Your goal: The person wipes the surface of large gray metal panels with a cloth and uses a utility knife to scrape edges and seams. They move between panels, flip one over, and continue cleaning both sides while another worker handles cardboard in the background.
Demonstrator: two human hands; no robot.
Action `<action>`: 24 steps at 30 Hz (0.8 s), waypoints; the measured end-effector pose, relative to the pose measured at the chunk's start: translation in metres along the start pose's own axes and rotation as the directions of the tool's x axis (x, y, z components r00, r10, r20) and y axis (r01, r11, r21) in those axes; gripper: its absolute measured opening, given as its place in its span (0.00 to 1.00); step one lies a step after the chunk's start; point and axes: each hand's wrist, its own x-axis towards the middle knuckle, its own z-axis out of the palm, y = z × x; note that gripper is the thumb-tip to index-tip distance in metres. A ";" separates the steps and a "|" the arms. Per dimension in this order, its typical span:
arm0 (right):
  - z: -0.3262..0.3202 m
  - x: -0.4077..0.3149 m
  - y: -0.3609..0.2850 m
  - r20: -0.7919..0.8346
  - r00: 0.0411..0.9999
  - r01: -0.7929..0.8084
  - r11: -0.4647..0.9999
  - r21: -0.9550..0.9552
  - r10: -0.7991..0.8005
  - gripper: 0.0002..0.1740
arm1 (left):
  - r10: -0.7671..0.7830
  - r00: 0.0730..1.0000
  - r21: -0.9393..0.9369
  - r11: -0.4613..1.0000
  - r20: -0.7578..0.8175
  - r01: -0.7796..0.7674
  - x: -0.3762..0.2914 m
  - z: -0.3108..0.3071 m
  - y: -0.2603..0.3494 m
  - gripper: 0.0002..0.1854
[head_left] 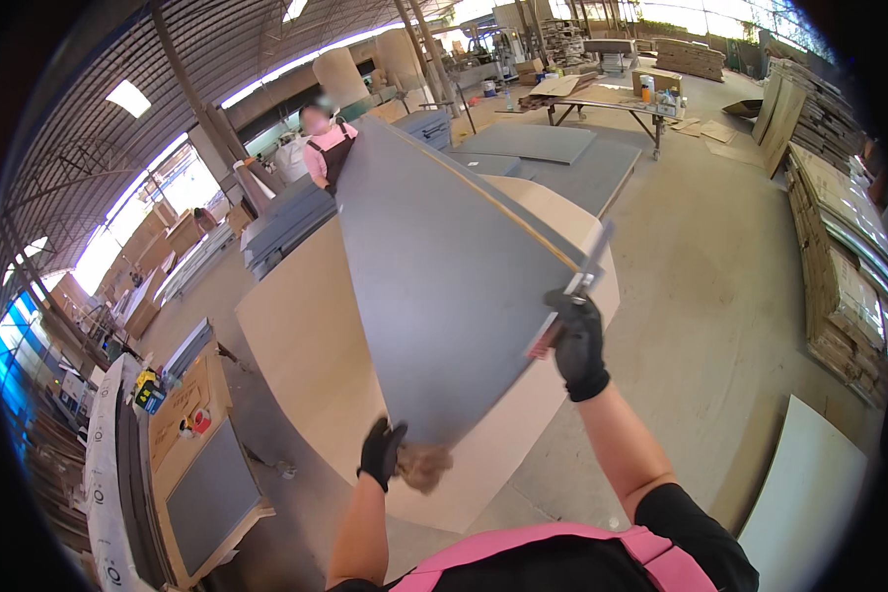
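Note:
A large grey panel is held up at a slant, my two black-gloved hands at its near end. My left hand grips the near left corner, beside a blurred brown rag or wad. At the right edge, my right hand holds the panel by a blurred metal-coloured strip or tool; a reddish piece shows beside it. A co-worker in a pink shirt and dark apron stands at the panel's far end, a gloved hand near its left edge. Beneath lies a large tan sheet.
Stacked grey panels lie at the far left, and more grey panels beyond. A cardboard-topped bench is at the left. Wrapped board stacks line the right, near a pale board. A wheeled table stands behind.

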 end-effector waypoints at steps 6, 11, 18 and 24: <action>-0.203 0.034 0.099 -0.372 0.862 -0.341 0.937 0.074 0.343 0.16 | -0.521 0.688 -0.297 0.643 0.506 0.706 0.019 0.046 -0.185 0.25; -0.300 0.031 0.164 -0.152 0.863 -0.451 0.871 0.195 0.481 0.21 | -0.475 0.710 -0.676 0.279 0.520 0.682 0.006 0.085 -0.231 0.21; -0.337 0.055 0.178 -0.103 0.659 -0.713 0.663 0.230 0.745 0.19 | -0.476 0.685 -0.796 -0.052 0.551 0.604 -0.040 0.160 -0.214 0.22; -0.361 0.127 0.158 -0.160 0.438 -0.807 0.465 0.364 0.885 0.11 | -0.269 0.752 -0.795 -0.287 0.602 0.534 -0.069 0.216 -0.145 0.32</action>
